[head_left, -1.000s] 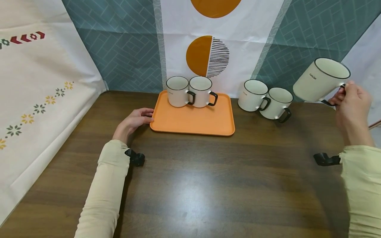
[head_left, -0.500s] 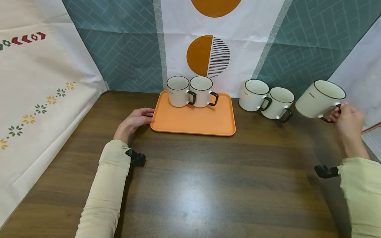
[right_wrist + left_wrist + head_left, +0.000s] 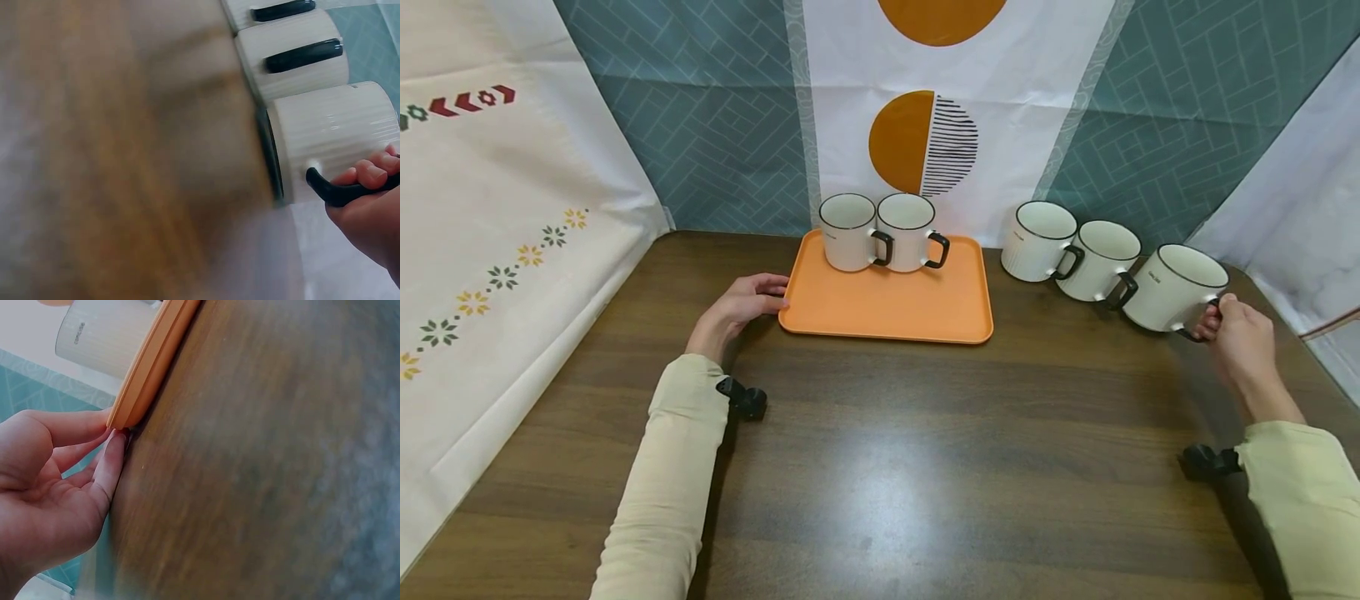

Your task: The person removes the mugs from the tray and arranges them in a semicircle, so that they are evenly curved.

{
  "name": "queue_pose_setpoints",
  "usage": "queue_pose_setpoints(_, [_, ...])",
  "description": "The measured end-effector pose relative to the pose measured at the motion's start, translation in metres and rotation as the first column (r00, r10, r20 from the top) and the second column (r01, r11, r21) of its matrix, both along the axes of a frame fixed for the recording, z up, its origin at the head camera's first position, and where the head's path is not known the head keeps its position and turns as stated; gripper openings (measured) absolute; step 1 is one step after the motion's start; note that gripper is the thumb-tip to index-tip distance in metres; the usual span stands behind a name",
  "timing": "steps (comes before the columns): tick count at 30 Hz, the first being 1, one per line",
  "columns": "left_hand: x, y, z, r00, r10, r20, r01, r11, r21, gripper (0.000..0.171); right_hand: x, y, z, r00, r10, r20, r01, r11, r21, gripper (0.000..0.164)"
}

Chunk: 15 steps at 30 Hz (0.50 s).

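Note:
In the head view, my right hand (image 3: 1243, 350) grips the black handle of a white mug (image 3: 1165, 293), at the right end of a row. The right wrist view shows fingers curled round that handle (image 3: 334, 192); the mug leans slightly, and a dark gap shows under its base. Beside it stand two matching mugs, a middle one (image 3: 1093, 271) and a left one (image 3: 1033, 250). My left hand (image 3: 737, 310) pinches the left edge of an orange tray (image 3: 887, 304), thumb and fingers at its rim in the left wrist view. Two more white mugs (image 3: 846, 246) stand upright on the tray's back part.
The brown wooden table (image 3: 880, 433) spreads in front of the tray and mugs. Behind it hangs a patterned teal and white cloth (image 3: 722, 125). White cloths border the left (image 3: 512, 275) and right sides. A small black wrist camera (image 3: 745, 400) sits on each sleeve.
My right hand has lowered the gripped mug and moved it left, close beside the two standing mugs, and it has become more upright. The left hand and tray have stayed still.

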<state>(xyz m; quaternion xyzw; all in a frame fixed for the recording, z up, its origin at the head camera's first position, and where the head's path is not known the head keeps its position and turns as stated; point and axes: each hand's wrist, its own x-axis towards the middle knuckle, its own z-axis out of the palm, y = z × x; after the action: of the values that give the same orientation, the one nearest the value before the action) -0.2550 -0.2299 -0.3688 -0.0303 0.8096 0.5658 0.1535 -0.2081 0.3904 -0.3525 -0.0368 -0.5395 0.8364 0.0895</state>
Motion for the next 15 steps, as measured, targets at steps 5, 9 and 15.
queue_pose_setpoints(5, [0.000,-0.002,0.001,1.000,0.002,0.000,-0.002,1.000,-0.016,0.054,0.002,-0.004,-0.005,0.998,0.054,-0.018,-0.051,0.992,0.115,0.034])
queue_pose_setpoints(9, [0.001,-0.003,0.003,1.000,-0.005,-0.005,0.005,1.000,-0.022,0.054,0.005,-0.013,-0.006,0.995,0.101,-0.026,-0.095,0.981,0.171,0.035])
queue_pose_setpoints(15, [-0.001,-0.001,-0.001,1.000,-0.012,0.004,0.012,1.000,-0.017,0.055,0.012,-0.023,-0.008,0.980,0.194,-0.033,-0.184,0.965,0.188,0.030])
